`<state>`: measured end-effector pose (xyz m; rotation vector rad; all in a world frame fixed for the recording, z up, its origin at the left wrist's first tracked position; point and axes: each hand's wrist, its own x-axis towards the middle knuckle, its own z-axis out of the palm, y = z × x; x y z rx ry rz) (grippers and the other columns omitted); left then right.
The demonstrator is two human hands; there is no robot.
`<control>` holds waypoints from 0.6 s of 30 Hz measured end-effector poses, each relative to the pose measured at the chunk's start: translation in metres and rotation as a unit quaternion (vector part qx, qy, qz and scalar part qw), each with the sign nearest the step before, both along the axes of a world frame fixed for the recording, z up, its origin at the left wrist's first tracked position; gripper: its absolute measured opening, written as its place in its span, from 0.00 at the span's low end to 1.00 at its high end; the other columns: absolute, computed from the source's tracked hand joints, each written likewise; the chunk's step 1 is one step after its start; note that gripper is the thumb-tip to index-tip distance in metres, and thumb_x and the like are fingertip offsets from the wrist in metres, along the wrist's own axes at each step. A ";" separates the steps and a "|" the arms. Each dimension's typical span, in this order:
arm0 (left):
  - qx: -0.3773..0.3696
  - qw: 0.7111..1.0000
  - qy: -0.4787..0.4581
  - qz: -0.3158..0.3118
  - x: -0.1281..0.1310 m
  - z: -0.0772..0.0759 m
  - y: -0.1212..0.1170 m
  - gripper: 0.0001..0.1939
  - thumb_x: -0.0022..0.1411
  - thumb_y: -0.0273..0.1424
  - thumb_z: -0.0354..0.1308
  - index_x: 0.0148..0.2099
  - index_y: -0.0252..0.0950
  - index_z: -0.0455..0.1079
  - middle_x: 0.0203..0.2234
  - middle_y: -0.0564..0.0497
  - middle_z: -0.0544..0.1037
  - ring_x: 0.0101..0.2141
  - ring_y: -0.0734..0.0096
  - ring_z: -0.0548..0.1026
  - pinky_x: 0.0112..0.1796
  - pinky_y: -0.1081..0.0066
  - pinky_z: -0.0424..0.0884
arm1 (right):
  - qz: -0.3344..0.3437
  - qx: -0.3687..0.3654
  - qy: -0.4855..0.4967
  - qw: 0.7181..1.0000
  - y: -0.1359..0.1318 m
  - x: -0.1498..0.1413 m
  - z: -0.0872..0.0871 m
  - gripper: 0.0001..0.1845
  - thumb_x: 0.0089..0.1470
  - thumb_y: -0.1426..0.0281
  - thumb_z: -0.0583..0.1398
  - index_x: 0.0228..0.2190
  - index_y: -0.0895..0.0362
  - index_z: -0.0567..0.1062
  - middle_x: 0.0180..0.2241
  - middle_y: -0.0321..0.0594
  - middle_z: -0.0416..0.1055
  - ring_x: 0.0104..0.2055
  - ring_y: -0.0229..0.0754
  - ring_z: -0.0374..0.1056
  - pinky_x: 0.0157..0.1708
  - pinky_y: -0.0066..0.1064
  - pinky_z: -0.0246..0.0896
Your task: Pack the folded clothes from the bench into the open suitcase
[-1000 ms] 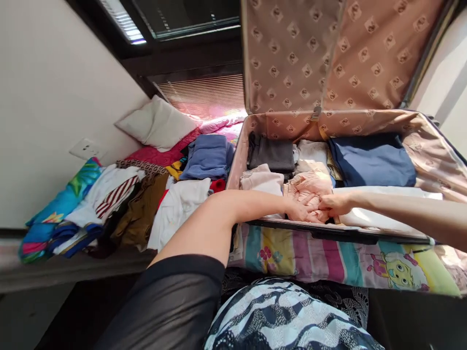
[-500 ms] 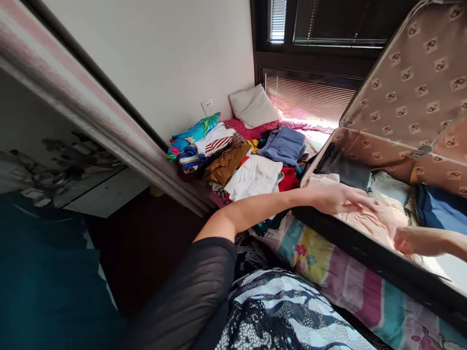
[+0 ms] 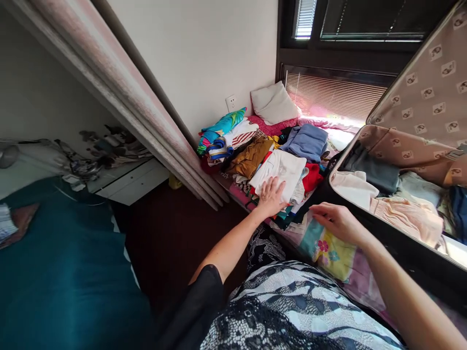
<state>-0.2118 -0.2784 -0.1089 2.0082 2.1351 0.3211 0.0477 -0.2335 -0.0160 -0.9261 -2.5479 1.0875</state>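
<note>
My left hand (image 3: 271,195) lies flat, fingers spread, on a folded white garment (image 3: 282,171) at the near edge of a heap of folded clothes on the bed. My right hand (image 3: 335,221) hovers just right of it, fingers loosely apart and holding nothing, over the striped bedspread (image 3: 333,250) beside the dark rim of an open suitcase (image 3: 386,243). Inside the suitcase lie a peach garment (image 3: 410,218), a white piece (image 3: 352,187) and a dark grey one (image 3: 375,170).
The clothes heap includes a blue folded piece (image 3: 306,141), a brown one (image 3: 250,158), a red one (image 3: 312,177) and a bright patterned cloth (image 3: 219,129). A white pillow (image 3: 273,103) lies by the window. Left are a teal surface (image 3: 65,272), a sliding door frame (image 3: 146,112) and white drawers (image 3: 134,180).
Both hands left the peach garment in the suitcase and moved left. My left hand now rests on the white garment in the heap; the view has swung left.
</note>
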 end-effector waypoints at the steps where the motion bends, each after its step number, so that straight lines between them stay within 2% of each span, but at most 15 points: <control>1: 0.000 1.000 0.011 0.001 0.003 0.000 0.001 0.47 0.70 0.48 0.63 0.80 0.32 0.51 0.79 0.30 0.47 0.78 0.39 0.42 0.75 0.42 0.41 | -0.009 -0.004 0.010 1.000 0.000 -0.010 -0.015 0.21 0.63 0.57 0.56 0.45 0.52 0.85 0.41 0.48 0.80 0.35 0.48 0.77 0.38 0.40 0.76; 3: 0.001 0.999 0.034 0.001 0.004 -0.001 0.003 0.46 0.72 0.50 0.60 0.81 0.32 0.51 0.78 0.31 0.48 0.78 0.39 0.44 0.74 0.41 0.43 | -0.047 0.006 0.026 0.999 0.004 -0.025 -0.045 0.21 0.62 0.60 0.57 0.46 0.55 0.84 0.40 0.47 0.78 0.32 0.44 0.75 0.36 0.37 0.75; 6: 0.006 0.998 0.060 0.002 0.002 -0.003 0.004 0.44 0.73 0.52 0.57 0.81 0.36 0.51 0.78 0.33 0.50 0.77 0.38 0.46 0.73 0.40 0.47 | -0.094 0.018 0.034 0.995 0.009 -0.037 -0.083 0.23 0.62 0.63 0.56 0.53 0.57 0.82 0.44 0.49 0.77 0.32 0.42 0.74 0.39 0.36 0.76; 9: 0.008 0.997 0.075 0.003 0.002 -0.007 0.003 0.46 0.73 0.54 0.57 0.81 0.35 0.50 0.78 0.31 0.49 0.77 0.36 0.46 0.73 0.39 0.48 | -0.091 0.016 0.009 0.996 0.006 -0.044 -0.114 0.29 0.59 0.69 0.60 0.61 0.57 0.77 0.52 0.52 0.74 0.44 0.48 0.77 0.50 0.41 0.76; 11: 0.009 0.997 0.081 0.004 0.005 -0.007 0.003 0.46 0.73 0.54 0.56 0.80 0.34 0.51 0.77 0.30 0.50 0.77 0.35 0.47 0.72 0.38 0.49 | -0.080 0.023 -0.002 0.997 0.003 -0.046 -0.131 0.35 0.54 0.74 0.61 0.64 0.57 0.74 0.57 0.53 0.71 0.56 0.52 0.74 0.61 0.45 0.71; 13: 0.010 0.996 0.085 0.004 0.006 -0.003 0.003 0.43 0.74 0.53 0.56 0.80 0.34 0.54 0.76 0.30 0.52 0.76 0.35 0.49 0.71 0.38 0.51 | -0.074 0.029 -0.004 0.997 0.001 -0.048 -0.142 0.39 0.53 0.76 0.62 0.67 0.57 0.71 0.61 0.54 0.68 0.63 0.53 0.70 0.67 0.46 0.64; 15: 0.016 0.996 0.086 0.004 0.005 0.005 0.006 0.38 0.76 0.51 0.54 0.78 0.37 0.59 0.73 0.31 0.59 0.74 0.36 0.54 0.69 0.38 0.55 | -0.064 0.027 -0.015 0.997 0.002 -0.047 -0.145 0.39 0.55 0.76 0.61 0.69 0.58 0.69 0.62 0.54 0.67 0.64 0.53 0.69 0.67 0.46 0.64; 18: 0.030 0.997 0.077 -0.004 0.001 0.023 0.021 0.27 0.80 0.46 0.47 0.69 0.38 0.71 0.65 0.34 0.71 0.65 0.44 0.68 0.68 0.40 0.58 | -0.037 0.046 -0.042 0.997 0.008 -0.046 -0.127 0.34 0.57 0.75 0.62 0.65 0.58 0.73 0.58 0.54 0.70 0.59 0.53 0.72 0.64 0.47 0.67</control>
